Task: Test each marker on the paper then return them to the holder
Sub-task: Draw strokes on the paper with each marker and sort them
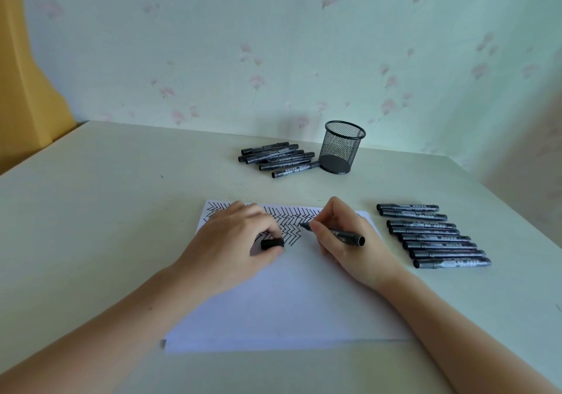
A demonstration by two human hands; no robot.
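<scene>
A white paper (289,299) lies on the table in front of me, its far part covered with black zigzag lines (292,220). My right hand (343,241) grips an uncapped black marker (340,233) with its tip on the paper at the zigzags. My left hand (234,238) rests on the paper and pinches the marker's black cap (272,243). A black mesh holder (342,147) stands upright at the back of the table; it looks empty. Several capped markers (279,159) lie in a pile just left of the holder. Several more (431,235) lie in a row right of the paper.
The pale table (121,211) meets a flowered wall (273,44) behind the holder. A yellow curtain (24,74) hangs at the far left. The table's right edge runs behind the row of markers.
</scene>
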